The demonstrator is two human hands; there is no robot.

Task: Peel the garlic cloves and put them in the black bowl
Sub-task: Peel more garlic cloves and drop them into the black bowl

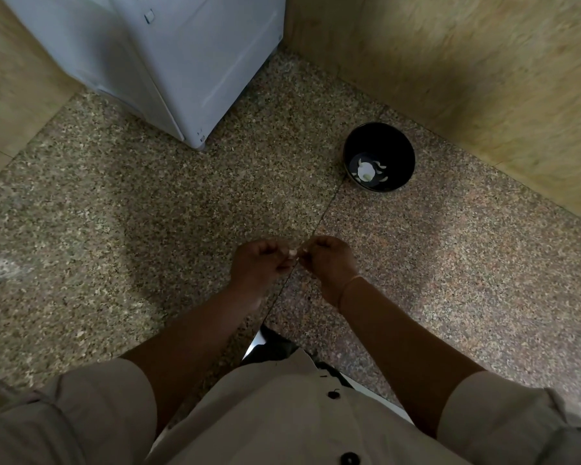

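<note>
Peeling was under way over a speckled granite desk (114,196), seen from the head view. At far left stood a white appliance (182,62), its corner resting on the desk. Lower centre, the left hand (259,263) was clenched, fingers curled under and fingertips pinching a small pale clove (293,252). The clove was held in the air between both hands, above the desk and not touching it. Immediately to its right, the right hand (329,263) was likewise curled, its fingertips meeting the same clove from the other side. Whether it gripped the skin or the flesh could not be told, as the clove was small and partly hidden. A thin band (349,286) circled the right wrist. Further right and well apart from the hands sat the black bowl (379,139), upright near the beige wall (483,62), holding several white pieces (366,171) at its bottom; whether these were cloves or skins was unclear.

Handling, as a judgement: a clove is light and firm, and its skin is thin, papery and apt to tear in scraps. Once bared, the flesh is likely to be slick and slightly sticky. Holding the body with one hand and lifting the skin from a tip or the root end with the other should serve best. Squeezing hard risked bruising the clove or shooting it out of the grip.
</note>
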